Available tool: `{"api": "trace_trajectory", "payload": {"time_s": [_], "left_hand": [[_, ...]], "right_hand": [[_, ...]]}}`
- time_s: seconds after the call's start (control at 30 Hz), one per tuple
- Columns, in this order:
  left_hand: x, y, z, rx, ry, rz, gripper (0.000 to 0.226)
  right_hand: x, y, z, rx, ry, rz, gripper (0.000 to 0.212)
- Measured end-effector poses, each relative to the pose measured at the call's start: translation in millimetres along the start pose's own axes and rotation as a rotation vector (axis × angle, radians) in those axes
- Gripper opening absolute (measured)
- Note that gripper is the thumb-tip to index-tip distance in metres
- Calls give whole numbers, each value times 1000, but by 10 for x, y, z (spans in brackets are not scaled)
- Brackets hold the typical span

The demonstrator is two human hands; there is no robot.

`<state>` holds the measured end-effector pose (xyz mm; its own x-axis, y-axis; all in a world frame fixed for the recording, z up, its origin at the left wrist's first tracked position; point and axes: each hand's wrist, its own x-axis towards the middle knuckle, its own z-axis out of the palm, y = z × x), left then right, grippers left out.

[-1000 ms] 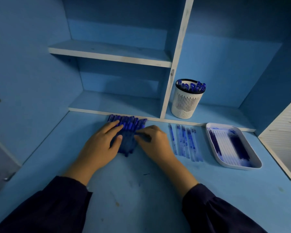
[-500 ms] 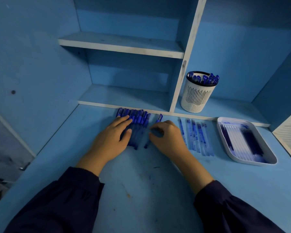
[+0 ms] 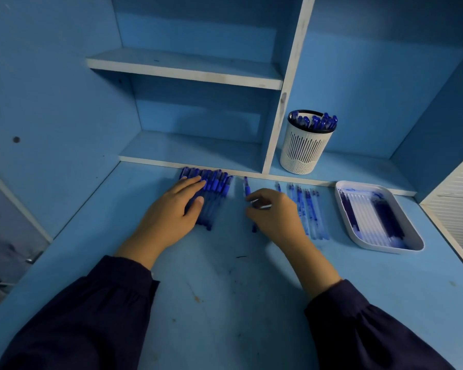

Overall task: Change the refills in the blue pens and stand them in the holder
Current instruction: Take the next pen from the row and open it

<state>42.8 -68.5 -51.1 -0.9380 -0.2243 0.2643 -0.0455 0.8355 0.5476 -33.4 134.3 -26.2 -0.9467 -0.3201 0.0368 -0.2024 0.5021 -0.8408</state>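
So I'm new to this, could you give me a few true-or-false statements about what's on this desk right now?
1. The white holder already has pens in it. True.
2. The left hand is lifting the tray. False: it lies flat on the row of pens.
3. The tray sits right of the loose refills. True.
4. The right hand is at the holder. False: it is on one pen on the desk.

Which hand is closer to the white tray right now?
Right. The right hand is over a single pen, with only the loose refills between it and the tray; the left hand rests on the pen row farther away.
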Motion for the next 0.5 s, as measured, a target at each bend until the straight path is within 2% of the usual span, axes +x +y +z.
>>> {"api": "trace_trajectory", "payload": {"time_s": [0.13,0.23,0.37,0.5], "left_hand": [[-14,183,33,-108,94,112,42],[-66,424,109,-373,105,117,41],[-136,687,224,-760,33,-45,44],[-160,814,237,-898,76,-109,42]], "right_hand": [[-83,22,-85,445,-50,129,23],[-203,14,-88,683,-62,128,23],[-386,-34,-84,740,-69,26,23],[-540,-77,-70,701,-66,-62,25]]}}
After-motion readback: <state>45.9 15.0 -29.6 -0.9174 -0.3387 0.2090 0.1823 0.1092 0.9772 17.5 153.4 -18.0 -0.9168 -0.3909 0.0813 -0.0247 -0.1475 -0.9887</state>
